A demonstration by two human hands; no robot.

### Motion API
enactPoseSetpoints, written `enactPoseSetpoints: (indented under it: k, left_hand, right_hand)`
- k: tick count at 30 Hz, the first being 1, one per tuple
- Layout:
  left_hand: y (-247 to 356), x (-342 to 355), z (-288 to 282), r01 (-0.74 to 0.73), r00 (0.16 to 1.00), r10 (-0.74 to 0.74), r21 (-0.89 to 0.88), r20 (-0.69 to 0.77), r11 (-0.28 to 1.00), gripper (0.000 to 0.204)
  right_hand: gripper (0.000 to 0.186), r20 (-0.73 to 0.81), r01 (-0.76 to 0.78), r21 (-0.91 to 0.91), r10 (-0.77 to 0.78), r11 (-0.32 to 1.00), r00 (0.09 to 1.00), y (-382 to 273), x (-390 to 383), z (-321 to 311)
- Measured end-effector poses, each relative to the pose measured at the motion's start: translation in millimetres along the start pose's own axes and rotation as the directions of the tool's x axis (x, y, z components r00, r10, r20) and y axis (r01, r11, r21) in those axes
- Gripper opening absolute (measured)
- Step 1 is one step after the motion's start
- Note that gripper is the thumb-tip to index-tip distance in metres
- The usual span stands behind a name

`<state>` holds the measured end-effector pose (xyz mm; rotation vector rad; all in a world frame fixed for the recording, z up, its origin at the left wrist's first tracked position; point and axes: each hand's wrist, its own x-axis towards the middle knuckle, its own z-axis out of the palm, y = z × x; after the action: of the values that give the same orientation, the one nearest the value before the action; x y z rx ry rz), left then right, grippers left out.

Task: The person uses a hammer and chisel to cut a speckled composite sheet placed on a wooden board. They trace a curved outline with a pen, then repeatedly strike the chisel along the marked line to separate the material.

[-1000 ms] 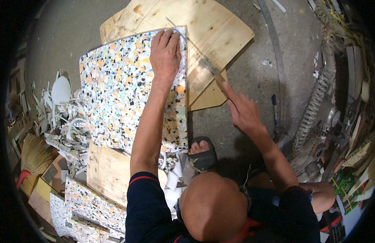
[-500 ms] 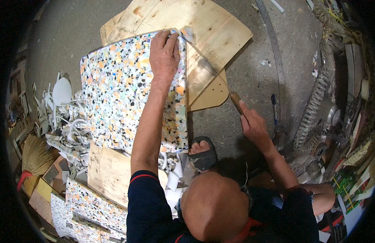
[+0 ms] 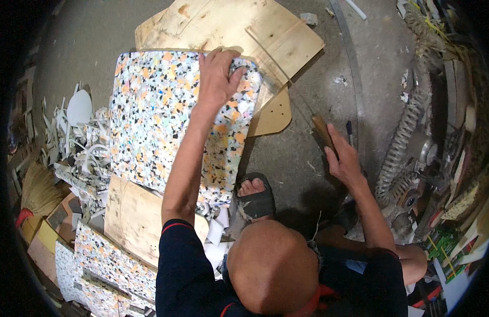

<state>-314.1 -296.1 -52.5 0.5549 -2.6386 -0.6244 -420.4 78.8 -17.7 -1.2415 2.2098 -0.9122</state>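
Observation:
A thick speckled foam slab [image 3: 154,116], white with orange, black and blue bits, lies flat before me. My left hand [image 3: 219,79] is on its far right part, fingers curled over the far edge and thumb spread on top. To the slab's right, my right hand [image 3: 344,161] is closed around the wooden handle of a long thin-bladed knife [image 3: 276,63]. The blade points away and to the left, over the plywood board, apart from the slab. Pale plywood boards [image 3: 228,24] stick out beneath the slab's far side.
White foam offcuts [image 3: 88,142] pile up at the left, near a straw broom [image 3: 41,193]. More speckled foam [image 3: 104,264] and a plywood panel [image 3: 133,216] lie nearer. A long metal ruler [image 3: 355,68], a pen [image 3: 349,132] and a coiled hose [image 3: 403,132] are at the right.
The foam slab has turned clockwise under my left hand, whose thumb has spread out. The knife has come away from the slab's far right corner, and my right hand has shifted slightly right.

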Motion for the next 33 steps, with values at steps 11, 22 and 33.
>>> enactPoseSetpoints:
  k: [11, 22, 33]
  left_hand:
    - [16.1, -11.8, 21.7, -0.155, 0.975, 0.167, 0.087, -0.149, 0.984, 0.025]
    - [16.9, -14.8, 25.5, -0.093, 0.991, 0.104, 0.124, -0.086, 0.988, 0.030]
    - [15.2, -13.3, 27.0, -0.122, 0.988, 0.138, 0.191, -0.071, 0.974, 0.028]
  right_hand:
    - [0.073, 0.124, 0.010, -0.112, 0.004, 0.994, 0.992, 22.0, -11.9, -0.1]
    - [0.074, 0.189, 0.016, -0.097, 0.003, 0.995, 0.982, 24.4, -6.3, -12.1]
    - [0.066, 0.144, 0.085, -0.079, -0.073, 0.993, 0.987, 22.3, 45.8, 7.2]
